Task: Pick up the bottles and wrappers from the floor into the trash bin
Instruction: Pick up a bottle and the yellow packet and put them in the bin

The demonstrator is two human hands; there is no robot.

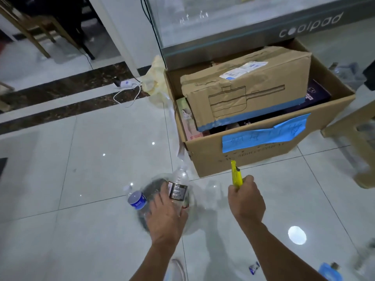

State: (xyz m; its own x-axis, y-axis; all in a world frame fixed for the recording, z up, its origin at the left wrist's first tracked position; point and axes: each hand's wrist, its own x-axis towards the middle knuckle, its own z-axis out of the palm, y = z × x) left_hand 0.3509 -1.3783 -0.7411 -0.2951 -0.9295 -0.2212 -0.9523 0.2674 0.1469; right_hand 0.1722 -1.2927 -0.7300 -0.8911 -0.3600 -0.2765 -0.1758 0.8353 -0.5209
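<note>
My left hand [165, 217] grips a bundle of clear plastic bottles: one with a dark label [178, 189] points up and away, another with a blue label [137, 199] sticks out to the left. A larger clear round plastic piece lies under them; its shape is hard to make out. My right hand [245, 201] is closed on a yellow wrapper [236, 175] that stands up out of the fist. Both hands hover above the tiled floor, just in front of a large cardboard box [263, 159] full of other boxes.
A small blue-and-white wrapper [254, 267] lies on the floor near my feet, and a blue-labelled bottle [329, 270] at the bottom right. A glass display counter [223, 37] stands behind the box. Cables and a white plug [125, 84] lie to the left. A wooden stool [353, 136] stands at right.
</note>
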